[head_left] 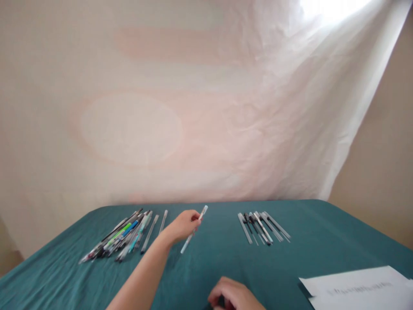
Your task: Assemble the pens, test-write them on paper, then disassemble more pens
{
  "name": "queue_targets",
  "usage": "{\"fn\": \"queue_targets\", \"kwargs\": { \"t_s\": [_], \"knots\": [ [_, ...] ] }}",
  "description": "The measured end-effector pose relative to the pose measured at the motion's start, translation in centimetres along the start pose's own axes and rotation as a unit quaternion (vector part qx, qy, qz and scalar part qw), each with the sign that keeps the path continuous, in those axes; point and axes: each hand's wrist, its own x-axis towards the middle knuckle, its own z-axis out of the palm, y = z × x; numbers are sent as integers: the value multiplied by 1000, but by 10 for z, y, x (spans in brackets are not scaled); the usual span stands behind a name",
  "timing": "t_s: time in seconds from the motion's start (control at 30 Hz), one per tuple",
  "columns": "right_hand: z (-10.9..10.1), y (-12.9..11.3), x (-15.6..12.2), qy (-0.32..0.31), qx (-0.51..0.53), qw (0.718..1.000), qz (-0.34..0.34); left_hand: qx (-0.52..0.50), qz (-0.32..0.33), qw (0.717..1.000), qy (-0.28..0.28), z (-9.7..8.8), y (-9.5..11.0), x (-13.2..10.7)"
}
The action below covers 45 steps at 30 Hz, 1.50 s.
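My left hand (185, 224) is raised over the middle of the cloth, its fingers closed on a slim whitish pen (185, 246). The pen slants, with its top end up to the right and its lower end pale blue. Low in the view, my right hand (235, 295) is curled near the front of the table. A dark patch shows between its thumb and fingers; whether that is an object or shadow is unclear. To the left of my left hand lies a pile of mixed pens (124, 236), among them green, blue and turquoise ones.
Two clear pens (150, 234) lie apart at the pile's right side. A smaller row of clear, black and white pens (263, 228) is on the right. White paper sheets (358, 292) with blurred print rest at the front right. Dark green cloth (219, 258) covers the table.
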Motion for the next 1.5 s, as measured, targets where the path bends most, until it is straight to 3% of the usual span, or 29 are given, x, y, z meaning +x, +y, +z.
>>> {"fn": "queue_targets", "kwargs": {
  "t_s": [0.1, 0.23, 0.4, 0.5, 0.57, 0.73, 1.07, 1.37, 1.5],
  "knots": [
    [-10, -5, 2, 52, 140, 985, 90, -230, 29, 963, -138, 25, 23, -8],
    [-29, -5, 8, 156, 306, 926, 159, -414, 17, 880, -233, 44, 38, -17],
    [-58, -3, 10, 292, 414, 849, 148, -497, 6, 812, -307, 59, 47, -27],
    [-67, 3, 10, 302, 430, 837, 153, -489, -8, 790, -368, 69, 52, -31],
    [-67, 10, 11, 296, 422, 841, 164, -488, -7, 789, -373, 77, 53, -32],
    [-59, 20, 13, 284, 402, 855, 164, -488, -50, 821, -291, 92, 51, -26],
    [-55, 28, 13, 282, 390, 860, 167, -447, -62, 858, -245, 98, 52, -29],
    [-60, 26, 14, 293, 369, 864, 176, -457, -62, 855, -239, 104, 48, -27],
    [-72, 37, 20, 308, 356, 864, 180, -496, -74, 829, -248, 106, 42, -23]
  ]
}}
